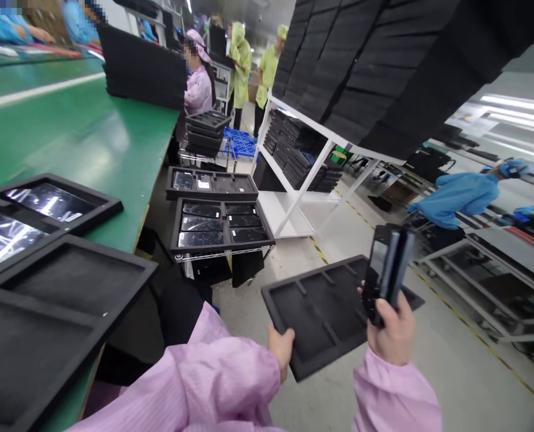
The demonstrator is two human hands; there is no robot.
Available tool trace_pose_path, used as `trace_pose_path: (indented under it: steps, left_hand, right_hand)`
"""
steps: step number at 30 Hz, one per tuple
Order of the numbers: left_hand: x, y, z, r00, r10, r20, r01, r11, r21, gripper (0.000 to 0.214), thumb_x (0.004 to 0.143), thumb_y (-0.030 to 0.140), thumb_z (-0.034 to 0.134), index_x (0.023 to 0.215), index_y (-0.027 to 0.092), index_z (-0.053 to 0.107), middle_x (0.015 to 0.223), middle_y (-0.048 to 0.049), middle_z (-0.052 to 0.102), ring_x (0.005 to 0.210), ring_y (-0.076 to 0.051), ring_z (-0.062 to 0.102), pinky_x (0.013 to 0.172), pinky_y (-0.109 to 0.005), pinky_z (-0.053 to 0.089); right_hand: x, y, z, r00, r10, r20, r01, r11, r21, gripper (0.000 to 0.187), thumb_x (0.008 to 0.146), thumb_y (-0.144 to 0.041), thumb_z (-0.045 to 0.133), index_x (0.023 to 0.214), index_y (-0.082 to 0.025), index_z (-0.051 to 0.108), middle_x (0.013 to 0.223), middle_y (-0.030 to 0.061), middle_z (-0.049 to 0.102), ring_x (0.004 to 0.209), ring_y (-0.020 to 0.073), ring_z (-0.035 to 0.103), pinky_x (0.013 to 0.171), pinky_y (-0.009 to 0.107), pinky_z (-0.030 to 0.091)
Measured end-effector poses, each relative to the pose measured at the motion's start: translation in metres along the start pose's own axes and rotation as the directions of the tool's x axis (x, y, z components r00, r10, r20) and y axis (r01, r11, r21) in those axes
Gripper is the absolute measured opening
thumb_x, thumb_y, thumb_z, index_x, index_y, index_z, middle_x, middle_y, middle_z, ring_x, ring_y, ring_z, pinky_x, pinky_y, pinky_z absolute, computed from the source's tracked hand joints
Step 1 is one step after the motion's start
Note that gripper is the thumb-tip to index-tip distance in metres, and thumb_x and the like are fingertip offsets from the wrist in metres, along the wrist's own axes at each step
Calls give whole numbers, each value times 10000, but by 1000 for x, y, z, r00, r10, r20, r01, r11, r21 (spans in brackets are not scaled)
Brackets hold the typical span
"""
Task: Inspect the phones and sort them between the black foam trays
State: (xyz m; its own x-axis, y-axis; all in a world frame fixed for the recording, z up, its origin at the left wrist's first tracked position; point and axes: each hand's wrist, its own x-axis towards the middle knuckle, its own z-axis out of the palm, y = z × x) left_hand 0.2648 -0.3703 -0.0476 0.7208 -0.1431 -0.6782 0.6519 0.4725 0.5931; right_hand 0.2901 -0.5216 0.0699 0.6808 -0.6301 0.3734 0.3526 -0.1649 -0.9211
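My left hand (281,351) grips the near left edge of a black foam tray (312,321), which is tilted above the floor. The tray's compartments that show hold nothing. My right hand (393,330) is closed around a few dark, flat, phone-like devices (388,264) held upright together, over the tray's right part. They hide that part of the tray. To the left, another black foam tray (75,273) with two bare compartments lies on the green table (132,132). Beyond it is a tray with glossy screens (53,201).
A wire cart (224,252) carries a tray of several dark phones (201,223). A white shelf rack (294,210) bears tall stacks of black trays (339,66). A stack of black trays (143,69) stands on the table's far end. Several people work around.
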Motion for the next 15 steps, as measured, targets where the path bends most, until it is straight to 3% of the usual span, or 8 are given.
trace_pose_path:
  steps: [2,5,9,12,15]
  left_hand:
    - [10,41,3,995,98,-1,-98,995,-28,358,723,-38,582,1002,184,551,925,-36,660,867,-176,638,801,-297,513]
    - [15,102,4,972,232,-33,-234,970,-71,424,612,-52,561,949,203,533,821,-14,639,759,-185,607,700,-294,495]
    - [14,177,-4,906,396,-152,-417,896,-150,463,555,-27,538,949,216,513,846,-6,621,765,-179,588,693,-286,481]
    - [14,229,-25,845,480,-237,-525,828,-195,506,525,-23,535,961,232,498,863,11,605,775,-165,578,702,-273,474]
    - [13,271,-58,823,494,-280,-558,797,-233,477,514,-21,530,921,226,497,796,20,574,725,-159,559,663,-270,462]
  right_hand:
    - [-5,8,22,993,-61,101,69,994,-83,620,643,-349,805,1222,-187,657,1049,77,713,894,237,693,934,486,523]
    - [-9,19,67,969,-96,227,136,976,-170,676,670,-387,800,1288,-179,621,1207,118,660,1061,264,648,991,478,488]
    - [-11,35,143,929,-172,328,257,937,-238,643,724,-456,743,1291,-177,624,1150,114,650,1015,243,639,946,439,509]
    - [-14,42,205,871,-249,423,393,870,-299,616,707,-488,736,1238,-184,668,1109,117,635,1022,268,609,956,465,491]
    - [-20,36,264,767,-301,567,536,786,-307,577,699,-422,745,1232,-210,678,1154,127,602,1094,295,566,998,471,461]
